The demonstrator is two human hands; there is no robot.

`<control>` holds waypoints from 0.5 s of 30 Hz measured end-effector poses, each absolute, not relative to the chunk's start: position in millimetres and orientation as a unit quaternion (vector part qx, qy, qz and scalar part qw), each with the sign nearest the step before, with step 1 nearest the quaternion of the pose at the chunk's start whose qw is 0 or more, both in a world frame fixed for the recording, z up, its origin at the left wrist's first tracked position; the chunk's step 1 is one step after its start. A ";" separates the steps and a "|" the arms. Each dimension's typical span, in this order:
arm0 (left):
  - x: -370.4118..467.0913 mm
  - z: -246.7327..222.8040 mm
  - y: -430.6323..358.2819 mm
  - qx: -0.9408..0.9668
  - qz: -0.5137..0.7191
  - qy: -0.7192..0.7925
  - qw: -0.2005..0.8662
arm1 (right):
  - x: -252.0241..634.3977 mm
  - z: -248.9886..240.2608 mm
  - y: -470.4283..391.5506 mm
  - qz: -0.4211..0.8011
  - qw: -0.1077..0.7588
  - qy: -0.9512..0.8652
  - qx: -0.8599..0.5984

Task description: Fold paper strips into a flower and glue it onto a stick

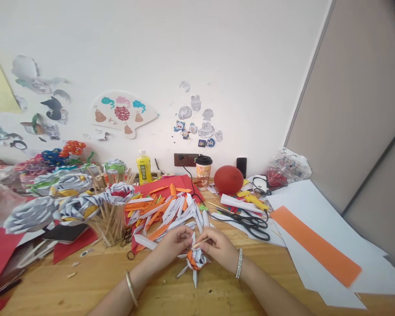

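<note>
A small paper flower [196, 260], folded from white and orange strips, is between my hands just above the wooden table, with pointed white ends sticking out toward me. My left hand [175, 244] is closed at the flower's far left side, thumb and finger pinching a white paper piece of it. A thin wooden stick [200, 242] is pinched in my right hand [221, 246], its tip pointing left over the flower. Beyond my hands lies a pile of folded white and orange paper strips [166, 210] on red paper [187, 182].
Finished paper flowers on bundled sticks [108, 224] stand at the left. Black scissors [250, 224], a yellow glue gun [256, 202] and a red balloon [228, 179] lie to the right. Behind are a lidded cup [203, 173] and yellow bottle [144, 169]. An orange sheet [316, 245] rests on white paper [355, 254].
</note>
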State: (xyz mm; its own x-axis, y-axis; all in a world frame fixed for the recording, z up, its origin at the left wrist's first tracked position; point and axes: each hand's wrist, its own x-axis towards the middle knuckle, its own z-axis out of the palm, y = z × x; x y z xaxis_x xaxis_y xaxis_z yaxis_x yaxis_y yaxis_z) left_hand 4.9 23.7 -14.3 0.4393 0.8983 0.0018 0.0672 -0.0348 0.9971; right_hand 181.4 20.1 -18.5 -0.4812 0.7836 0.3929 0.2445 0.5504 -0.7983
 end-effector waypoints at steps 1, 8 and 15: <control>4.8 -14.0 23.6 0.625 0.363 0.389 0.571 | 181.4 -18.0 19.8 0.343 0.393 -0.788 -0.328; 3.6 -21.1 26.2 0.636 0.368 0.378 0.564 | 182.8 -15.6 19.4 0.296 0.379 -0.815 -0.323; 1.1 -5.1 20.0 0.722 0.394 0.454 0.343 | 180.0 -18.4 21.2 0.219 0.375 -0.831 -0.348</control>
